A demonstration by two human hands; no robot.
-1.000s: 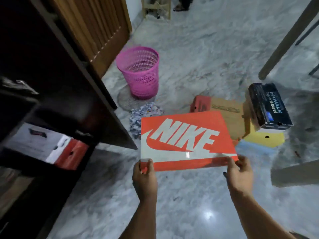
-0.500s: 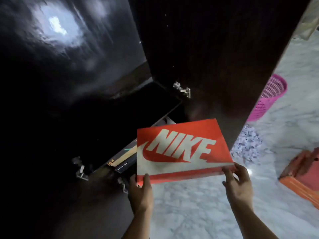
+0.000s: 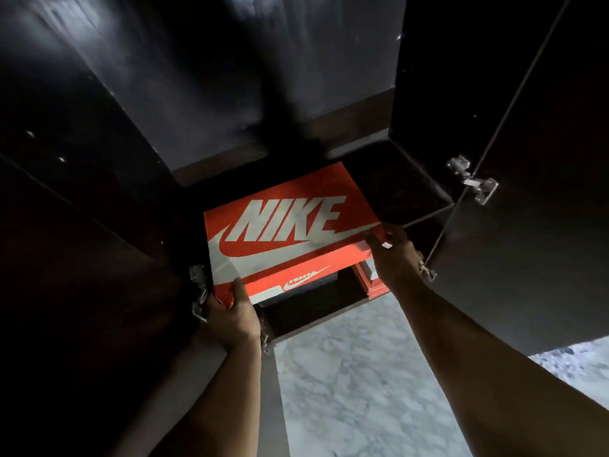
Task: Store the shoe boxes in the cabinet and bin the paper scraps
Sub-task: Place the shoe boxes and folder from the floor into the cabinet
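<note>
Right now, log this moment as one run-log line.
step: shelving box | left hand: grips orange Nike box near corner | right hand: grips its right edge | box: partly inside dark cabinet | below: another orange box

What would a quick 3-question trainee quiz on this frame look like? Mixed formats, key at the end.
1. True or false: both hands grip the orange Nike box.
2. Multiple choice: where is the box? A) flat on the marble floor B) at the open cabinet, partly inside C) in a pink bin
3. Fill in: below the held box, at the right, part of another ____ box shows.

Key
1. True: left hand at the near-left corner, right hand at the near-right corner.
2. B
3. orange
</note>
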